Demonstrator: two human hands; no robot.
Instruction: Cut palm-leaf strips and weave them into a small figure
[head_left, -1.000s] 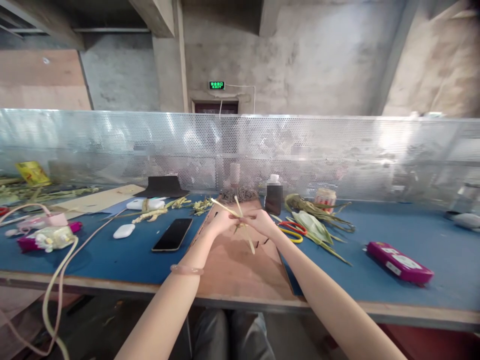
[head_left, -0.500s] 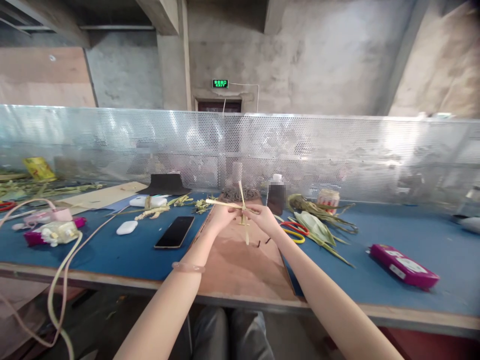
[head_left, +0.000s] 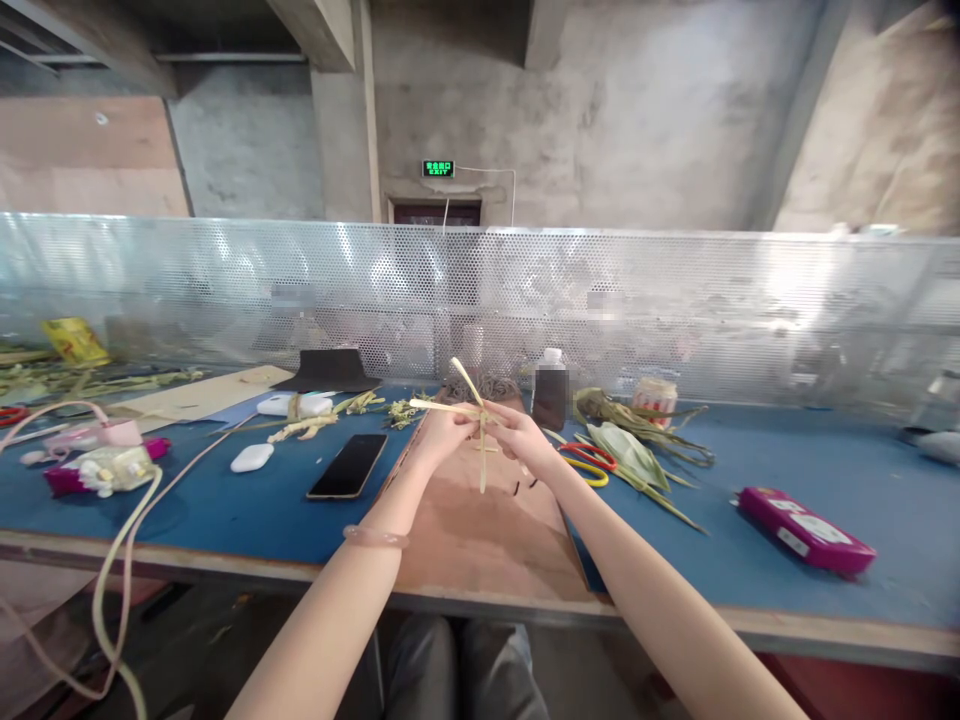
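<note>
Where both hands (head_left: 480,432) meet, straw strips (head_left: 480,440) cross.

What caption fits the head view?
Both hands, left hand and right hand, fold pale leaf strips above a brown board.

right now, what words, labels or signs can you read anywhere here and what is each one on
"EXIT": green lit exit sign on the far wall above the doorway; a line of characters above that word is too small to read.
Magenta box on the blue table: white label, print too small to read.
Yellow packet at far left: print blurred.
Dark bottle: label blurred out.
Nothing else carries readable text.
</note>
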